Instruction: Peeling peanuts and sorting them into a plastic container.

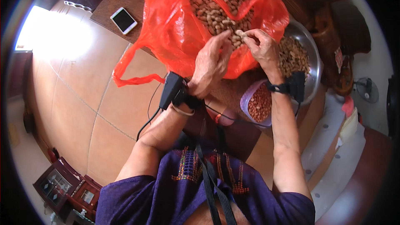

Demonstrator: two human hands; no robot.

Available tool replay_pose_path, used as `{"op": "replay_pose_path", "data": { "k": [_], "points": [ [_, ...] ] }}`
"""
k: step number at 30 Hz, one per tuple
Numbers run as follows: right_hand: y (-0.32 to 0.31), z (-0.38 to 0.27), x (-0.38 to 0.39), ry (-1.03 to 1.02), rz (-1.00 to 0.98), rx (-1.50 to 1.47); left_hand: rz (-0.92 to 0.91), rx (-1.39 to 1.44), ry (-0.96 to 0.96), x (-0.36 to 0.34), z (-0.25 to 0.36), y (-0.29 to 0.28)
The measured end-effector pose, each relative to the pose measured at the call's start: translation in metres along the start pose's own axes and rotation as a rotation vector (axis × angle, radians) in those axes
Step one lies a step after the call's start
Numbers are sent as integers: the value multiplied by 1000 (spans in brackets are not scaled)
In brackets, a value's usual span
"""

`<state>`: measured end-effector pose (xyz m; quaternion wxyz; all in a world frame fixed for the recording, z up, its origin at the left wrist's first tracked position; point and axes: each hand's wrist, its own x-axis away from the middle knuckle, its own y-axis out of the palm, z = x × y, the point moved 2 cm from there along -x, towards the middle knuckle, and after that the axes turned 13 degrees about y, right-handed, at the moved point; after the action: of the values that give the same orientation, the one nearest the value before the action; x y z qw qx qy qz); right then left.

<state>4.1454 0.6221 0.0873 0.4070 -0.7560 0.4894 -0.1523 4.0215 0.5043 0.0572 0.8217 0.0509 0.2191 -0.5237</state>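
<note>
Both hands pinch one peanut pod point(240, 33) over red bag point(216, 12): left hand point(212, 60), right hand point(262, 48). Shelled kernels part-fill purple bowl point(246, 100); bag mostly full.

Red-orange plastic bag point(175, 29) of tan peanuts point(218, 10) — purple bowl point(246, 100), reddish kernels point(260, 107) — white phone point(123, 20).

Bag point(175, 29) of peanuts behind hands, bowl point(313, 54) right, phone point(123, 20) left

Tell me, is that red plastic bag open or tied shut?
Open: the red plastic bag gapes at its mouth, showing unshelled peanuts heaped inside.
</note>
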Motion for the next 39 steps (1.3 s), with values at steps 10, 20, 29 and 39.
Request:
{"op": "replay_pose_path", "data": {
  "k": [10, 20, 29, 39],
  "points": [
    [-55, 10, 128, 339, 128, -434, -363, 120, 81, 35, 36, 76],
    [-65, 40, 195, 506, 210, -582, -477, 45, 261, 75, 45, 116],
    [-48, 66, 209, 538, 196, -580, -447, -29, 312, 90, 36, 133],
    [-42, 54, 204, 579, 327, -1065, -374, 778, -717, 83, 20, 134]
  ]
}}
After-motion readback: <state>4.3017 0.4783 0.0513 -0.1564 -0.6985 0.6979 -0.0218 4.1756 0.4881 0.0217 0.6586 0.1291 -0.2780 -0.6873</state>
